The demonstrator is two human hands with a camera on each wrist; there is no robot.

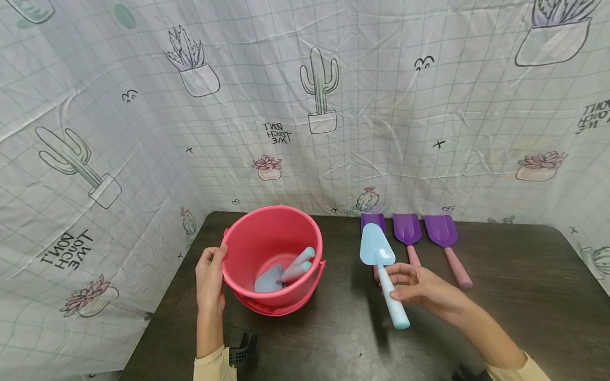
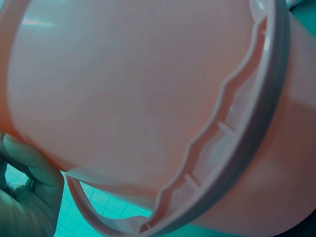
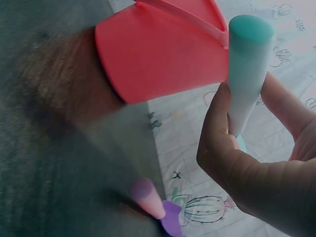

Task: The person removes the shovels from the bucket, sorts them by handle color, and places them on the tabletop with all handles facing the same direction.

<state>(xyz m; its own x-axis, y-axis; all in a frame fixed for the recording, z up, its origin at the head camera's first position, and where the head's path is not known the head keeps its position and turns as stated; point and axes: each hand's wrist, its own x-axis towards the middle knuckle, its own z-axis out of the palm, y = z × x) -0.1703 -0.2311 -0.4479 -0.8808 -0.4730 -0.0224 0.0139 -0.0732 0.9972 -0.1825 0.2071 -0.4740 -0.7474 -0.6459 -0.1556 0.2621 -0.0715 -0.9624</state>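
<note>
My left hand (image 1: pixel 209 275) grips the rim of a pink-red bucket (image 1: pixel 274 222) at its left side, thumb over the edge. Inside the bucket lie light blue toy trowels (image 1: pixel 269 279), two of their handles leaning toward the right wall. Between thumb and fingers, my right hand (image 1: pixel 424 290) pinches the pale handle of another light blue toy trowel (image 1: pixel 375 244), held above the table with its blade pointing away from me. In the right wrist view the handle's teal end (image 3: pixel 251 30) shows up close. The bucket's handle (image 2: pixel 247 143) hangs down its outer side in the left wrist view.
Three purple toy shovels with pink handles lie at the back of the dark table (image 1: pixel 329 338): a left one (image 1: pixel 373 220) partly hidden behind the held trowel, a middle one (image 1: pixel 407 228) and a right one (image 1: pixel 441 230). A printed cloth (image 1: pixel 381 106) hangs behind.
</note>
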